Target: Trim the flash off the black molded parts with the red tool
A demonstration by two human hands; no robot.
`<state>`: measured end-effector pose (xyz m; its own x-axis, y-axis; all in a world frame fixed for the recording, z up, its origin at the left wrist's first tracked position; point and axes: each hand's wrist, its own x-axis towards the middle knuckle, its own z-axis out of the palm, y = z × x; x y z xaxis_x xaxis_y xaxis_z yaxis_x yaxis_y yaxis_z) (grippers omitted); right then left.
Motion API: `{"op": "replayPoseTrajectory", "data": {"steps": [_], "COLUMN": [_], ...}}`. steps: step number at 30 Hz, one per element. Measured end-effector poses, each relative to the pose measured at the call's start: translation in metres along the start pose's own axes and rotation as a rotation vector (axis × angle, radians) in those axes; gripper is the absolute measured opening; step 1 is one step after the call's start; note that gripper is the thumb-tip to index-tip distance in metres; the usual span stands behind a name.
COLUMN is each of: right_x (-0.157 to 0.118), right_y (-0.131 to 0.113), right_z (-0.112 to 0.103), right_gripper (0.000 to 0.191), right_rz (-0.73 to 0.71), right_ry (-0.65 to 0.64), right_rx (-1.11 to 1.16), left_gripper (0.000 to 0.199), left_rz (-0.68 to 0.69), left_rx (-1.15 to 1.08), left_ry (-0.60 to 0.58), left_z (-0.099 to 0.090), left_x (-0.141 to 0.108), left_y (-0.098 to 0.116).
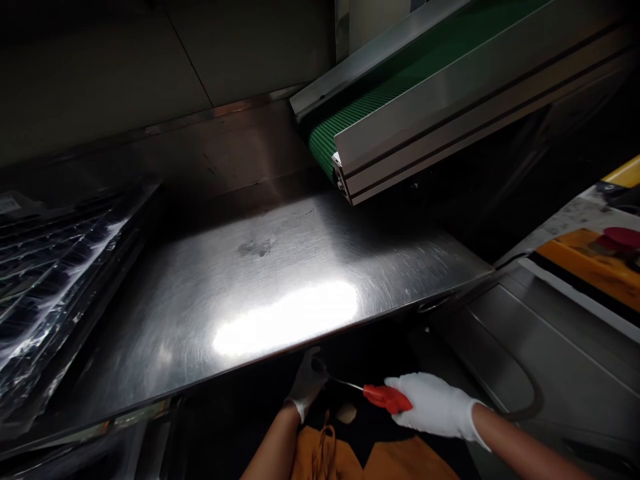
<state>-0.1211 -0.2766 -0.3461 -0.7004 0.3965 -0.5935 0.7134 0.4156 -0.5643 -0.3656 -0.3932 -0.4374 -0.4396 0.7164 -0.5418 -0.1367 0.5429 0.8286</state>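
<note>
My right hand [435, 408], in a white glove, is closed around a red-handled tool [384, 398] below the front edge of the steel table [240, 267]. A thin metal shaft runs from the red handle toward my left hand [306, 381]. That hand, also in a white glove, is in shadow just under the table edge, near a small dark ring-like shape at the shaft's far end. Its fingers are too dark to tell what they hold.
A green conveyor belt [350, 113] in a metal frame slopes down to the table's back right. Stacked black plastic trays [60, 267] lie at the left. An orange device [590, 260] with a red knob is at the right. An orange apron [330, 457] shows below.
</note>
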Motion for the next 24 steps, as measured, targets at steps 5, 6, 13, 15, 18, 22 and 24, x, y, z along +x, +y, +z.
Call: {"op": "replayPoseTrajectory", "data": {"steps": [5, 6, 13, 15, 18, 22, 24], "right_x": [-0.002, -0.002, -0.001, 0.000, -0.001, -0.003, -0.004], "right_y": [-0.006, -0.007, -0.007, -0.004, -0.001, 0.001, 0.001], "right_z": [0.003, 0.004, 0.007, 0.005, -0.002, -0.012, -0.015], "right_gripper": [0.030, 0.032, 0.031, 0.027, 0.021, 0.018, 0.018], "right_rz": [-0.005, -0.008, -0.007, -0.002, 0.029, 0.045, 0.043], "right_ry": [-0.003, 0.008, 0.012, 0.015, 0.021, 0.000, -0.020], "right_rx": [-0.045, -0.052, -0.065, -0.055, -0.025, -0.001, -0.008], "left_gripper": [0.063, 0.065, 0.055, 0.056, 0.063, 0.072, 0.070], "left_rz": [-0.093, -0.101, -0.158, -0.166, -0.175, -0.128, -0.106], "left_rx": [-0.216, -0.263, -0.382, -0.390, -0.473, -0.504, -0.421], "left_ry": [0.011, 0.009, 0.026, 0.020, -0.022, -0.105, -0.113], "left_z": [-0.006, -0.006, -0.005, -0.004, -0.005, -0.004, -0.003], "left_x": [0.001, 0.000, -0.006, -0.006, -0.005, -0.002, 0.000], "left_y": [-0.001, 0.000, 0.010, 0.013, 0.014, 0.012, 0.008]}}
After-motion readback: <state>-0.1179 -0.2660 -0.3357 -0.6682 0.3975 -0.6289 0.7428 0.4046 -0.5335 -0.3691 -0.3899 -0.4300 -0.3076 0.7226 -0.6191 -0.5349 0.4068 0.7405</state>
